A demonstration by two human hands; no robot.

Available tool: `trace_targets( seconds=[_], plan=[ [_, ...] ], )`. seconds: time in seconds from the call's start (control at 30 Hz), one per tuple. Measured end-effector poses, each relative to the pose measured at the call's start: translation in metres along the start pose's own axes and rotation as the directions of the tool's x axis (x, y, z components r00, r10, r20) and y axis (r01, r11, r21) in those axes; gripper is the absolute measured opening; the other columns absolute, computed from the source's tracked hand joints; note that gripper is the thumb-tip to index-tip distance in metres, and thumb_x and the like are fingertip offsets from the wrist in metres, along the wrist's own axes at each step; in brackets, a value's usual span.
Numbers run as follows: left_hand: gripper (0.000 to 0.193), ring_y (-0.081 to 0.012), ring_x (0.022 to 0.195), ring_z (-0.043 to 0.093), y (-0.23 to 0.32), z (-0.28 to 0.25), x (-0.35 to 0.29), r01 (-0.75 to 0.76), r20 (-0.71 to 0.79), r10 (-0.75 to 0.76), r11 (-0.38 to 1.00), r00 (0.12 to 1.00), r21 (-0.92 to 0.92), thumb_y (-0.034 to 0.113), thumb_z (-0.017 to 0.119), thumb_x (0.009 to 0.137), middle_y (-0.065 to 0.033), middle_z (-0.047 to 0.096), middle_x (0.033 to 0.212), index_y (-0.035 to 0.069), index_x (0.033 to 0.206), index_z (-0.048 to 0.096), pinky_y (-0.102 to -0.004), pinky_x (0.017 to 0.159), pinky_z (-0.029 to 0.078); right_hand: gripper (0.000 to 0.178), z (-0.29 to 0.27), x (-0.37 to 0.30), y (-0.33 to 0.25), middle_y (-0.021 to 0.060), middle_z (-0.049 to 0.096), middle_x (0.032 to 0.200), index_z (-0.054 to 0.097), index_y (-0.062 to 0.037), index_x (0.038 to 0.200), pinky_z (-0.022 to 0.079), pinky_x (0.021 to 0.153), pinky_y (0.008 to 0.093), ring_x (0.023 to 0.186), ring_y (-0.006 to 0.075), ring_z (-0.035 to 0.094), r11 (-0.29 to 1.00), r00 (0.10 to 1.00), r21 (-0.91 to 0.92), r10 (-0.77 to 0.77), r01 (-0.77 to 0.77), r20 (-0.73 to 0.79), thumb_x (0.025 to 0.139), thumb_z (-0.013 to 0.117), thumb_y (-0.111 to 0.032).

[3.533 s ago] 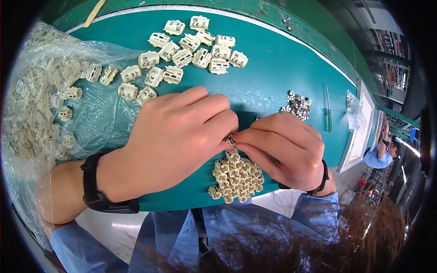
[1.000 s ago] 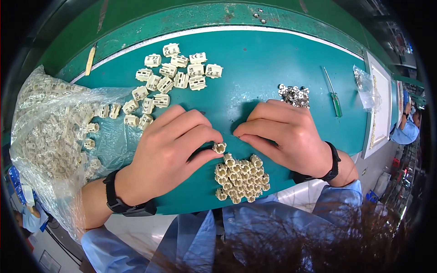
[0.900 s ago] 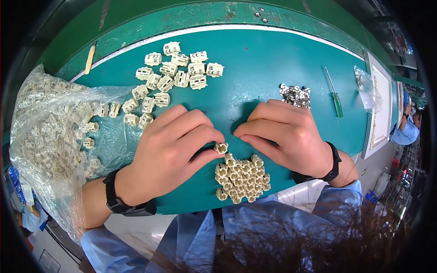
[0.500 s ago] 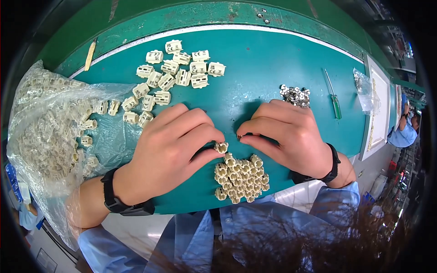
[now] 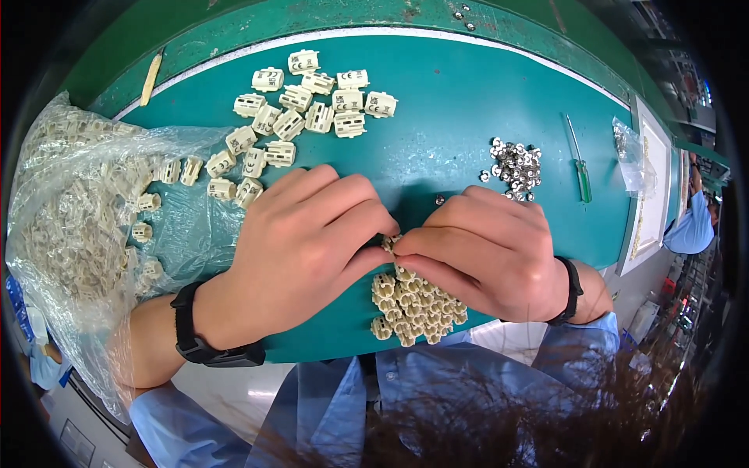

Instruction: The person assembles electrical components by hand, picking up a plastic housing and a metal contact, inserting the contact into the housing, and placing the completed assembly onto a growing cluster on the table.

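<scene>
My left hand [image 5: 312, 242] pinches a small cream plastic housing [image 5: 392, 244], hollow and roughly cylindrical, between thumb and fingers. Against it press the closed thumb and fingertips of my right hand [image 5: 491, 253]; whatever these hold is hidden. Just below both hands, a tight cluster of similar housings [image 5: 413, 306] stands on end, partly covered by the right hand. Beyond the right hand lies a heap of small shiny metal parts [image 5: 519, 168], and one loose metal part [image 5: 440, 200] sits near its knuckles. More cream housings [image 5: 348, 101] lie scattered beyond my left hand.
A large clear plastic bag [image 5: 70, 226] full of housings spreads open at the left. To the right are a green-handled screwdriver [image 5: 583, 178], a small clear bag [image 5: 629, 165] and a white frame [image 5: 654, 204]. A wooden stick [image 5: 151, 79] rests by the far left edge.
My right hand has moved left and its fingertips now meet the housing in my left hand. The metal heap shows more fully, and the view has shifted slightly.
</scene>
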State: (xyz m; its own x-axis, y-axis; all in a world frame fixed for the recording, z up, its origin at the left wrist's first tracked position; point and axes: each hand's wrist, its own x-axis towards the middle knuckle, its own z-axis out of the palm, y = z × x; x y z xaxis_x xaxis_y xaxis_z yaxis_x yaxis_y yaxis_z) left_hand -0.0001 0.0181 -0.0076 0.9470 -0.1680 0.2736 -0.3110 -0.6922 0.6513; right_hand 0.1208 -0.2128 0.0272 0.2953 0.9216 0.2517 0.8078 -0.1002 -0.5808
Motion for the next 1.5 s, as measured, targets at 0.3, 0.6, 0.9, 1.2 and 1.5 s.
trace_targets(
  seconds=[0.3, 0.6, 0.9, 1.2, 1.5],
  plan=[
    [0.031, -0.0238, 0.090, 0.063, 0.000, 0.001, -0.003, 0.003, 0.004, -0.003, 1.000, 1.000, 0.017, 0.021, 0.097, 0.077, 0.0002, 0.064, 0.099, 0.014, 0.099, 0.076, -0.0396, 0.078, 0.051, 0.023, 0.004, 0.001, 0.004, 0.0033, 0.074, 0.091, 0.087, -0.0076, 0.105, 0.048, 0.055, 0.0349, 0.071, 0.0211, 0.065, 1.000, 1.000, -0.022, -0.022, 0.021, -0.015, 0.084, 0.098, -0.012],
    [0.033, -0.0257, 0.087, 0.064, 0.002, -0.001, -0.002, 0.009, 0.016, -0.009, 1.000, 1.000, 0.017, 0.019, 0.100, 0.073, -0.0002, 0.071, 0.099, 0.012, 0.096, 0.077, -0.0399, 0.075, 0.051, 0.027, 0.004, 0.002, 0.005, 0.0006, 0.070, 0.090, 0.086, -0.0076, 0.106, 0.046, 0.049, 0.0354, 0.071, 0.0188, 0.064, 0.998, 0.999, -0.035, -0.050, 0.049, -0.022, 0.082, 0.097, -0.011],
    [0.032, -0.0250, 0.087, 0.064, 0.001, -0.004, 0.000, 0.006, 0.044, -0.006, 1.000, 0.999, -0.006, 0.019, 0.099, 0.077, 0.0004, 0.072, 0.100, 0.013, 0.104, 0.082, -0.0392, 0.075, 0.051, 0.021, -0.012, 0.000, 0.011, 0.0041, 0.076, 0.091, 0.088, -0.0085, 0.103, 0.052, 0.059, 0.0375, 0.075, 0.0238, 0.070, 0.999, 0.998, 0.000, 0.040, -0.040, -0.040, 0.085, 0.097, -0.012],
    [0.035, -0.0248, 0.093, 0.068, 0.005, -0.026, -0.014, -0.061, 0.190, 0.060, 0.998, 0.980, 0.002, 0.014, 0.097, 0.078, -0.0023, 0.075, 0.108, 0.013, 0.111, 0.085, -0.0401, 0.082, 0.057, 0.024, -0.025, -0.011, 0.023, 0.0046, 0.077, 0.096, 0.087, -0.0100, 0.106, 0.058, 0.071, 0.0408, 0.083, 0.0266, 0.073, 0.989, 0.986, -0.072, 0.136, -0.129, 0.095, 0.084, 0.096, -0.010],
    [0.035, -0.0319, 0.099, 0.072, 0.031, -0.088, 0.004, 0.175, 0.118, -0.274, 0.834, 0.954, 0.523, 0.006, 0.095, 0.076, -0.0074, 0.076, 0.110, 0.010, 0.107, 0.077, -0.0440, 0.083, 0.059, 0.022, -0.027, -0.014, 0.024, 0.0050, 0.074, 0.093, 0.084, -0.0087, 0.104, 0.058, 0.070, 0.0415, 0.081, 0.0277, 0.072, 0.985, 0.983, -0.049, 0.167, -0.163, 0.077, 0.085, 0.095, -0.009]
  ],
)
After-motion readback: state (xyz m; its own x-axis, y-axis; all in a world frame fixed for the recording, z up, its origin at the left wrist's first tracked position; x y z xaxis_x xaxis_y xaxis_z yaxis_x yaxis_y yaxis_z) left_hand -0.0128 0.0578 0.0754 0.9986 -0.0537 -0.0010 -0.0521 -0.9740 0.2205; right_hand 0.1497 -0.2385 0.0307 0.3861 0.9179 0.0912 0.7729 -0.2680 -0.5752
